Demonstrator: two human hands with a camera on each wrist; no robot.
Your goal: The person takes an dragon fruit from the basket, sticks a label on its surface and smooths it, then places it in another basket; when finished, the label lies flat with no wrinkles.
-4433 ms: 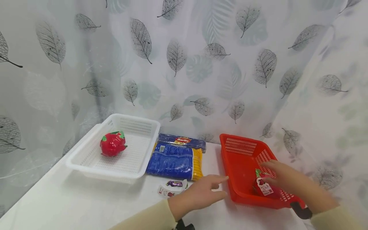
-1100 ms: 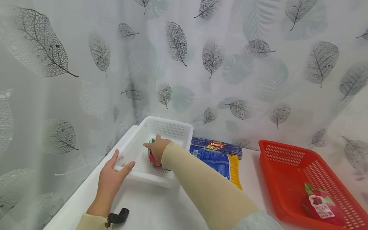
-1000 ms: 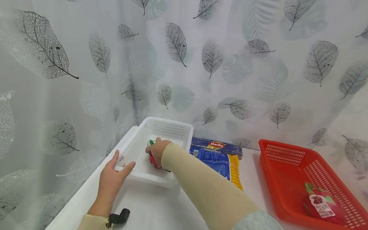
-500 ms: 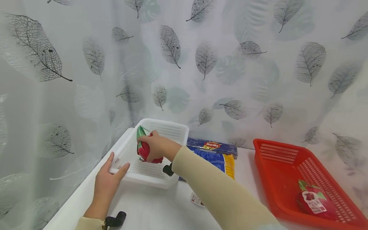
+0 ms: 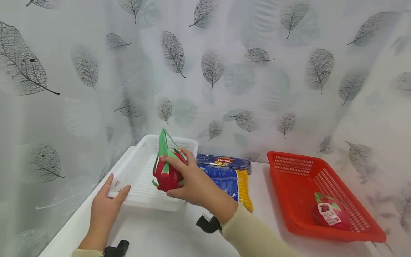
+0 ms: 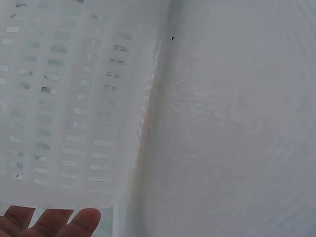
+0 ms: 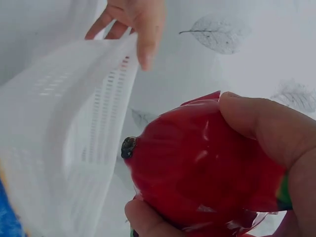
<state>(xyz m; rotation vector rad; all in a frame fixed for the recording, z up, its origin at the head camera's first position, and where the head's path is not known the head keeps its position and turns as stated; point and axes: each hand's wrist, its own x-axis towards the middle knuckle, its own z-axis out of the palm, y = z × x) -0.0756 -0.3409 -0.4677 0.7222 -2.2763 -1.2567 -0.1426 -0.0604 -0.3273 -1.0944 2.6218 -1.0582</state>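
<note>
My right hand (image 5: 200, 185) grips a red dragon fruit (image 5: 168, 178) with green scales and a green strap on top, lifted over the white basket (image 5: 151, 204). In the right wrist view, thumb and fingers lie round the dragon fruit (image 7: 192, 158), its dark stem end facing the basket. At the basket's near left corner my left hand (image 5: 104, 212) holds the rim, thumb on one side and fingers on the other. The left wrist view has its fingertips (image 6: 84, 222) against the perforated wall. Another dragon fruit (image 5: 341, 218), with a white label, lies in the red basket (image 5: 290, 210) at the right.
Between the baskets lie a Barilla spaghetti box (image 5: 237, 164) and a blue and yellow packet (image 5: 221, 180), partly behind my right arm. A leaf-print curtain (image 5: 192, 89) hangs close behind the white table (image 5: 154, 235) and along its sides.
My right hand has left the red basket, taken hold of the dragon fruit in the white basket and raised it. My left hand has moved to the white basket's rim. The view has swung.
</note>
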